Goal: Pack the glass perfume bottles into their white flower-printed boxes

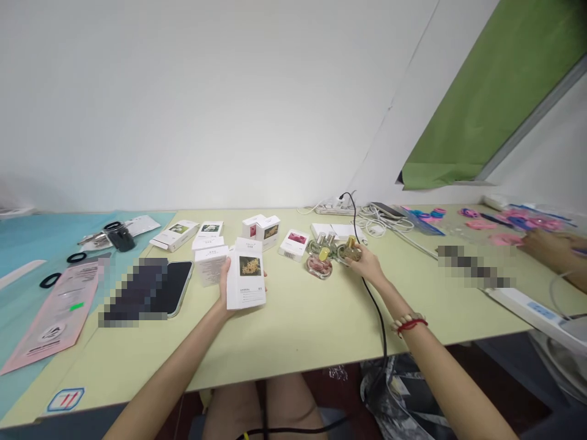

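Note:
My left hand (224,287) is wrapped round a white carton (246,290) with a yellow flower picture; its top flap stands up. My right hand (368,266) has its fingers closed on a small glass bottle (348,253) with a gold cap, which looks like a perfume bottle. Beside it on the table stand a pink-tinted bottle (318,266) and greenish bottles with silver caps (321,239). A white box with a red flower picture (294,244) lies left of the bottles. More white boxes (211,264) stand just behind and left of my left hand.
A phone (177,287) lies on the left of the table (293,342), near a pink packet (59,311) and a dark jar (119,237). A black cable (378,311) runs over the front edge. A power strip (334,209) sits by the wall. Another person's hand (550,247) is at right.

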### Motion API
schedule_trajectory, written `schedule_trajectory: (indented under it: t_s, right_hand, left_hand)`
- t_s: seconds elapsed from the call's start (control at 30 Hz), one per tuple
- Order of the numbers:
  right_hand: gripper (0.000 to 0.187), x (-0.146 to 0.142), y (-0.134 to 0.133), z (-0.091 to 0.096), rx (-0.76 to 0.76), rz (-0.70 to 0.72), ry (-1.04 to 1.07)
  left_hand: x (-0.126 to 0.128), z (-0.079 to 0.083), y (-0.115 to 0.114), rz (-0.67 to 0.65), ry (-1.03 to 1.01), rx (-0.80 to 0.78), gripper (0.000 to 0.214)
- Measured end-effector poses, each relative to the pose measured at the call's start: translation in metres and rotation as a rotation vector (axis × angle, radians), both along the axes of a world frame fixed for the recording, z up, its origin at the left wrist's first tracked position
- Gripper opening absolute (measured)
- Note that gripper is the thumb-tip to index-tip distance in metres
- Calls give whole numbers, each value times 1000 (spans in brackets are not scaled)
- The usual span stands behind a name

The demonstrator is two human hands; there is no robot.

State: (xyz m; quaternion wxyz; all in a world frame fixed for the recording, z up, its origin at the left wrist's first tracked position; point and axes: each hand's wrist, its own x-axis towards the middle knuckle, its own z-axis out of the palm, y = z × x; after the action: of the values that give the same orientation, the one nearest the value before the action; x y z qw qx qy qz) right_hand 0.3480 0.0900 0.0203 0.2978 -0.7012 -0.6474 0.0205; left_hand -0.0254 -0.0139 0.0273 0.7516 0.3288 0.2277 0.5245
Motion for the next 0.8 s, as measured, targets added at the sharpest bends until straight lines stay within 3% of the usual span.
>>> schedule_trajectory:
  t_s: [0.07,0.17,0.27,0.33,0.43,0.6,0.67,0.8]
  right_hand:
    - [49,-4,-9,13,64,-50,49]
    - [51,-20,-26,43,234,-86,235]
    - [59,-53,-49,79,313,77,569]
    - [58,-81,-65,98,290,249,765]
    - [47,-125,-86,114,195,503,870]
    - [37,-179,-102,107,76,900,701]
    - [36,-191,-102,99,90,970,578]
    - [37,-198,-97,89,96,934,449]
  left_hand:
    - [3,-3,-3,177,208,114,70]
    - [8,-11,-7,589,658,462,72]
    - [13,-22,-7,795,965,673,88]
    - [16,-28,-7,827,1006,713,88]
    - [19,-31,-9,789,974,783,68]
    - [17,-21,-17,635,864,764,47]
    - [14,-16,-18,605,843,723,39]
    - [11,-10,-19,564,842,703,37]
